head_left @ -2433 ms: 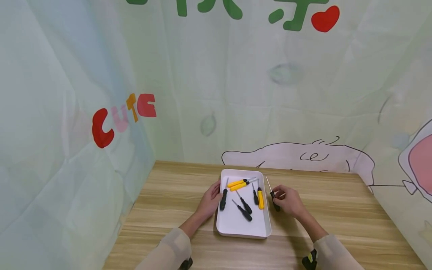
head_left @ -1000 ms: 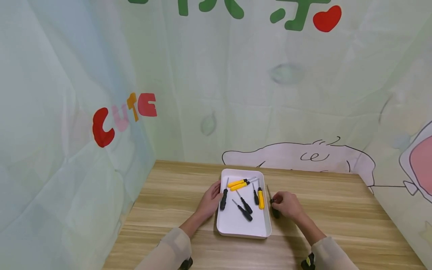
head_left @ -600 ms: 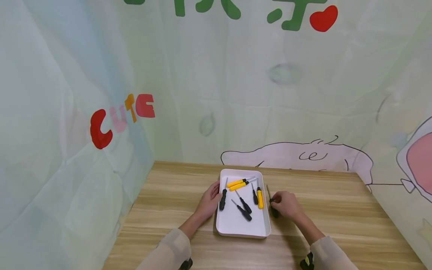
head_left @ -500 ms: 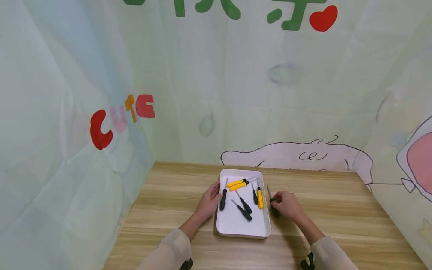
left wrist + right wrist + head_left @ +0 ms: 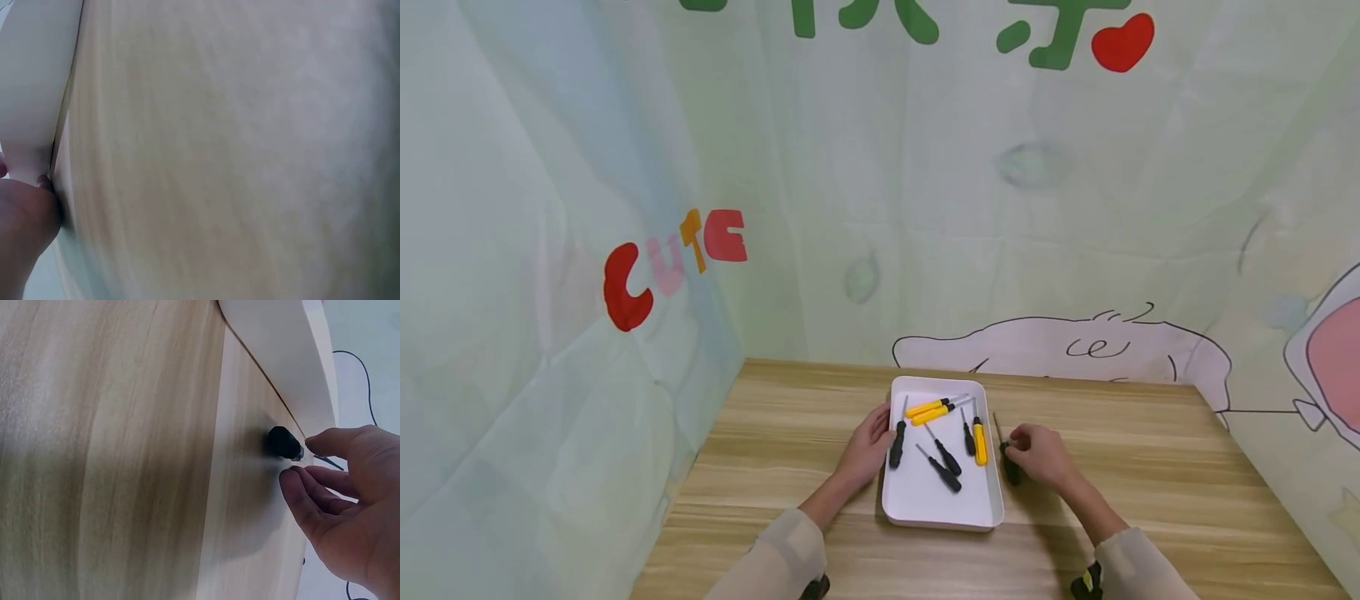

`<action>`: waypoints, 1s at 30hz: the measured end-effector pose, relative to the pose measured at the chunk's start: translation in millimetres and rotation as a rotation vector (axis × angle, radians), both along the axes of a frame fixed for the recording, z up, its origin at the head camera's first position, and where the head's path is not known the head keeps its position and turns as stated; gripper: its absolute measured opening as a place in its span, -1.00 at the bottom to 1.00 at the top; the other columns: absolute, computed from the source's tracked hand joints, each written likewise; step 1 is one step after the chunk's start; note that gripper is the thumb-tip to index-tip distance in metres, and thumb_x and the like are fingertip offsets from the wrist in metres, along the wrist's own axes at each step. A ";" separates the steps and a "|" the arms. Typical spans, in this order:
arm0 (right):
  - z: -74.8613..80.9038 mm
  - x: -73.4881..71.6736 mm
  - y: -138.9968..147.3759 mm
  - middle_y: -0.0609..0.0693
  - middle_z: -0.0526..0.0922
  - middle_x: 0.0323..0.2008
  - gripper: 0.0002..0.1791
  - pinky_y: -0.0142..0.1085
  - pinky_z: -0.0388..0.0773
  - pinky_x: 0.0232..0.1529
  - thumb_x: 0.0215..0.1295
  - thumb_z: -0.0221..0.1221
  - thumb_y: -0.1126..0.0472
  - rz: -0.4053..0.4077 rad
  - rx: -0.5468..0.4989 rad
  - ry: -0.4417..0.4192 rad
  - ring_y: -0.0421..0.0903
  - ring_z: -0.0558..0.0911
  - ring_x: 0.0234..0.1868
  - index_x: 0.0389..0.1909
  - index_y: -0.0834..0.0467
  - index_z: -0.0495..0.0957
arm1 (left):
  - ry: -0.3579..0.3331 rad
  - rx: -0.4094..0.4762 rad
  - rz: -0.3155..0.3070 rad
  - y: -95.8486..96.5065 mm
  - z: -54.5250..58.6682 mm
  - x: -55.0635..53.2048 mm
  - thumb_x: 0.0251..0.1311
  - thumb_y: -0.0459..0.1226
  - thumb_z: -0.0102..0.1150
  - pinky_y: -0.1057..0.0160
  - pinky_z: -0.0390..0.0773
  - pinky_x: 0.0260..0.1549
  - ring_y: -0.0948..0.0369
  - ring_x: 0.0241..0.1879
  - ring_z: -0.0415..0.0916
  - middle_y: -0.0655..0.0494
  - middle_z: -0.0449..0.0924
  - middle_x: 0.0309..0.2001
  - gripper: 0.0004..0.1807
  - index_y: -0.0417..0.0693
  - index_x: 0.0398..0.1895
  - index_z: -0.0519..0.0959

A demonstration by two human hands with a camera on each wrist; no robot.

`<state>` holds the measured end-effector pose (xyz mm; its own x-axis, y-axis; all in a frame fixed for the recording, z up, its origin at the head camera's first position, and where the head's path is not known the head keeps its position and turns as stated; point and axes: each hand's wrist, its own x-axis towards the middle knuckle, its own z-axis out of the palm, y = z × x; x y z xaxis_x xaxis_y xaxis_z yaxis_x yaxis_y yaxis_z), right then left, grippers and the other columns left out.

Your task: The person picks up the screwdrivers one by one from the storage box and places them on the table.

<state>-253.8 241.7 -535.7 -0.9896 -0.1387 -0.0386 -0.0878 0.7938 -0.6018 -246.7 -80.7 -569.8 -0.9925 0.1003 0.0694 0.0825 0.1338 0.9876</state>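
A white tray (image 5: 936, 504) holds several screwdrivers, some with black handles and some with yellow ones. At its left side my left hand (image 5: 863, 450) grips the wall, thumb at the rim and fingers along the outside; that tray wall (image 5: 34, 81) shows at the edge of the left wrist view. Just right of the tray, a black-handled screwdriver (image 5: 284, 442) is low against the table, its shaft pointing away. My right hand (image 5: 1041, 454) pinches it near the neck, thumb and fingertips on either side. In the right wrist view the thumb partly hides the shaft.
The wooden table (image 5: 1150, 492) extends left and right of the tray. A printed curtain (image 5: 820, 250) hangs behind the table and on both sides. Inside the tray, two yellow screwdrivers (image 5: 931, 413) lie near the far end and a third (image 5: 980, 442) by the right wall.
Since the earliest frame my right hand and its screwdriver have come slightly nearer and lower beside the tray. Over the last second they barely move. My left hand and the tray stay put.
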 end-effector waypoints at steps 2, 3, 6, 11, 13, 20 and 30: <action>2.8 0.5 -0.4 0.07 0.73 -0.29 -0.73 -0.11 0.71 -0.21 0.33 0.35 0.29 0.004 -0.014 0.020 -0.03 0.66 -0.27 -0.06 0.39 0.67 | 0.004 0.005 0.000 0.2 -0.4 -0.3 0.57 -0.43 -0.03 -0.08 0.25 0.52 -0.17 0.56 0.21 -0.36 0.24 0.56 -0.41 -0.34 0.61 0.20; 4.2 0.5 -0.4 0.07 0.74 -0.30 -0.73 -0.11 0.70 -0.22 0.33 0.36 0.28 0.007 -0.019 0.031 -0.03 0.66 -0.27 -0.06 0.40 0.67 | 0.006 0.008 0.001 0.3 -0.8 -0.4 0.57 -0.43 -0.03 -0.09 0.25 0.52 -0.17 0.56 0.21 -0.36 0.24 0.56 -0.41 -0.34 0.61 0.21; 9.8 0.7 -1.5 0.07 0.74 -0.29 -0.70 -0.11 0.71 -0.23 0.34 0.35 0.26 0.011 -0.037 0.045 -0.01 0.67 -0.25 -0.04 0.40 0.66 | 0.012 0.018 0.002 0.4 -2.6 -1.1 0.56 -0.45 -0.03 -0.10 0.25 0.52 -0.19 0.56 0.21 -0.38 0.24 0.55 -0.41 -0.37 0.60 0.20; 18.9 -1.7 -6.4 0.08 0.74 -0.23 -0.69 -0.11 0.73 -0.20 0.37 0.33 0.24 -0.001 -0.048 0.040 -0.01 0.67 -0.20 0.01 0.38 0.66 | 0.007 0.019 0.002 0.2 -4.3 -1.9 0.57 -0.45 -0.04 -0.11 0.24 0.53 -0.20 0.56 0.20 -0.38 0.23 0.56 -0.41 -0.39 0.60 0.19; 23.8 -2.5 -10.1 0.09 0.73 -0.21 -0.67 -0.11 0.73 -0.18 0.37 0.33 0.24 -0.004 -0.051 0.037 -0.01 0.66 -0.20 0.03 0.38 0.66 | 0.003 0.008 0.004 0.0 -4.7 -2.3 0.57 -0.44 -0.04 -0.11 0.25 0.52 -0.19 0.56 0.20 -0.38 0.23 0.56 -0.41 -0.38 0.60 0.19; 36.6 -4.7 -22.8 0.12 0.73 -0.13 -0.65 -0.14 0.75 -0.11 0.40 0.34 0.24 0.001 -0.084 0.017 0.02 0.67 -0.12 0.09 0.36 0.64 | -0.011 -0.020 0.015 -0.3 -5.0 -2.0 0.58 -0.42 -0.03 -0.08 0.29 0.50 -0.17 0.55 0.23 -0.34 0.25 0.56 -0.41 -0.34 0.61 0.20; 42.2 -4.4 -33.0 0.14 0.72 -0.06 -0.58 -0.15 0.78 -0.10 0.38 0.37 0.26 0.052 -0.125 0.008 0.04 0.68 -0.06 0.16 0.39 0.61 | 0.004 0.004 0.002 -0.4 -3.1 -0.7 0.58 -0.42 -0.04 -0.14 0.26 0.51 -0.21 0.55 0.22 -0.38 0.23 0.56 -0.40 -0.37 0.61 0.18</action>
